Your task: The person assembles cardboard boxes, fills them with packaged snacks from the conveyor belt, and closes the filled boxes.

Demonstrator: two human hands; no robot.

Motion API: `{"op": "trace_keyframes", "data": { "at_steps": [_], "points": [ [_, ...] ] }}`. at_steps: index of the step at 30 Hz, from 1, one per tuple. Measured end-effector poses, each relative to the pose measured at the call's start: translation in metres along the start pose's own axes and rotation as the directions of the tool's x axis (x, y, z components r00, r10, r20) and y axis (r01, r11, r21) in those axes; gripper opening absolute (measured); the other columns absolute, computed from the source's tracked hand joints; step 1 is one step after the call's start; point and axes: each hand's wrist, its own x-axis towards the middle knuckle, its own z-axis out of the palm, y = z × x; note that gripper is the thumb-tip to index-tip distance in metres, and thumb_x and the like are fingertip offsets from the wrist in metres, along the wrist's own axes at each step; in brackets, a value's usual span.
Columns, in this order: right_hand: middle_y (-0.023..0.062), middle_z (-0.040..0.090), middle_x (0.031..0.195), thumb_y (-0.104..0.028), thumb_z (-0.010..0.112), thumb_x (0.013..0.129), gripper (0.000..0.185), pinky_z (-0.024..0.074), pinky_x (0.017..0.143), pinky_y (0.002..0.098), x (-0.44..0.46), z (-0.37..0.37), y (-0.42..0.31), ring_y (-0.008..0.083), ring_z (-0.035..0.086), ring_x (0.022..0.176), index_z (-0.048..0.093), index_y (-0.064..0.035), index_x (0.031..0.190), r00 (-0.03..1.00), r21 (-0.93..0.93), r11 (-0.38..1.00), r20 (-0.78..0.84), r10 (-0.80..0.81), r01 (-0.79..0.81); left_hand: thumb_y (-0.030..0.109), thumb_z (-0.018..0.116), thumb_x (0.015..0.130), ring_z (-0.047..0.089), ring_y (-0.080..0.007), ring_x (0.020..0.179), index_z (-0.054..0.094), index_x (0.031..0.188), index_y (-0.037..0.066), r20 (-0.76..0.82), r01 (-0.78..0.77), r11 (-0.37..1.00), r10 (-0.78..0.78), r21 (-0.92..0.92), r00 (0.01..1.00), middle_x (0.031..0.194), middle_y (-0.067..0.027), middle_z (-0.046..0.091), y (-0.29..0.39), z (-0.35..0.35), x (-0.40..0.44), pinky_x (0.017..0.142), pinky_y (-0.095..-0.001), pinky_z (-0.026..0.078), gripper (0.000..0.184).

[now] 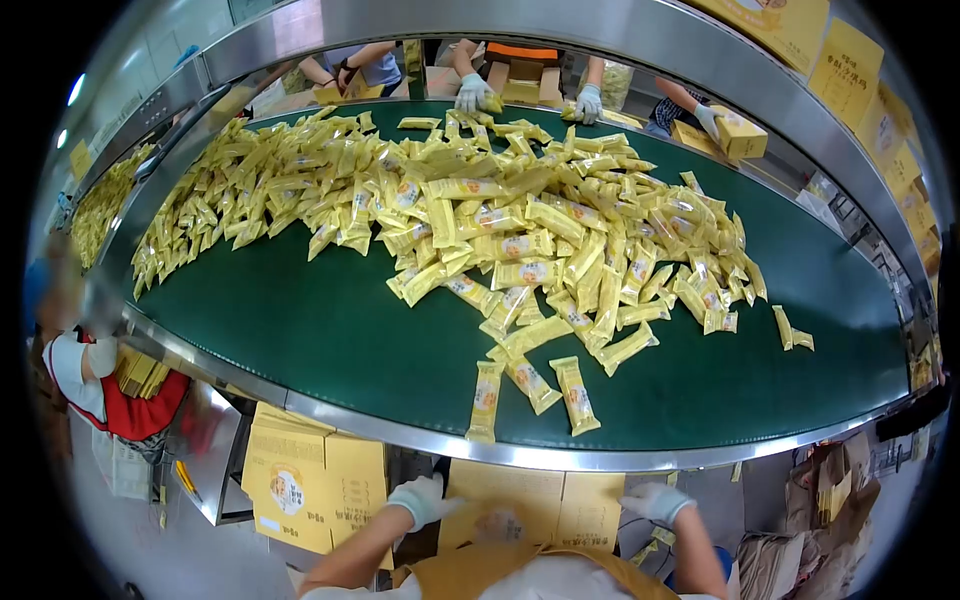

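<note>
A flat yellow cardboard carton [580, 508] with printing lies in front of me, below the belt's near edge. My left hand [424, 501], in a white glove, grips its left edge, the fingertips slightly blurred. At the opposite edge my right hand [659, 502], also gloved, holds the carton with its fingertips. Beyond the metal rim, a large heap of yellow wrapped snack packets [500, 220] covers much of the green conveyor belt [300, 340]. Two packets, one of them this packet [575, 396], lie close to the near rim.
A stack of flat yellow cartons [312, 478] stands to my left. Across the belt, co-workers' gloved hands [476, 94] work among packets and boxes. A person in a red apron [145, 405] stands at far left. Brown cardboard and sacks [800, 530] lie at right. A metal rail [480, 22] arches overhead.
</note>
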Motion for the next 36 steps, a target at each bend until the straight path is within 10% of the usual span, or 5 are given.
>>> {"op": "trace_keyframes", "data": {
  "at_steps": [7,16,24,26,36],
  "points": [
    [0.0379,0.036,0.151,-0.07,0.058,0.086,0.117,0.0335,0.115,0.037,0.029,0.099,-0.03,0.0418,0.038,0.143,0.012,0.0131,0.154,0.814,0.615,0.785,-0.421,0.401,-0.069,0.064,0.066,0.082,0.054,-0.0475,0.125,0.015,0.151,-0.012,-0.435,-0.07,0.808,-0.239,-0.584,0.868,0.135,-0.0383,0.051,0.005,0.103,0.059,0.103,-0.0456,0.047,0.115],
    [0.0242,0.048,0.145,-0.054,0.059,0.094,0.087,0.0364,0.11,0.037,-0.01,0.116,-0.029,0.0324,0.048,0.132,0.028,0.0023,0.153,0.777,0.766,0.509,-0.573,0.262,0.393,0.045,0.07,0.089,0.06,-0.0436,0.119,0.047,0.132,-0.006,-0.668,-0.416,0.652,-0.19,-0.634,0.72,0.13,-0.0292,0.059,0.008,0.109,0.024,0.096,-0.0441,0.049,0.07],
    [0.0114,0.059,0.118,-0.037,0.042,0.106,0.039,0.0407,0.101,0.0352,-0.093,0.091,-0.057,0.0194,0.054,0.109,0.052,-0.0024,0.122,0.252,0.35,0.314,-0.916,0.312,0.883,0.045,0.047,0.102,0.056,-0.0354,0.126,0.058,0.132,-0.003,-0.66,-0.615,-0.268,0.46,-0.741,0.594,0.135,-0.023,0.059,-0.001,0.099,-0.082,0.108,-0.0411,0.041,0.058],
    [0.0155,0.055,0.135,-0.038,0.039,0.107,0.05,0.0355,0.11,0.0364,-0.086,0.081,-0.041,0.024,0.051,0.126,0.046,0.0007,0.137,0.151,0.288,0.475,-0.94,0.305,0.831,0.06,0.014,0.105,0.056,-0.0364,0.127,0.059,0.131,-0.007,-0.548,-0.886,0.078,0.76,-0.458,0.35,0.134,-0.0236,0.061,0.026,0.08,-0.114,0.112,-0.0438,0.038,0.085],
    [0.0187,0.041,0.15,-0.037,0.032,0.11,0.06,0.0326,0.113,0.0349,-0.084,0.096,-0.067,0.0247,0.042,0.136,0.029,0.0051,0.153,0.22,0.352,0.461,-0.923,0.316,0.815,0.027,0.036,0.102,0.055,-0.0411,0.123,0.065,0.132,0.011,-0.203,-0.979,-0.032,0.977,0.2,-0.074,0.142,-0.0236,0.054,0.039,0.071,-0.099,0.106,-0.0461,0.041,0.045]
  ]
}}
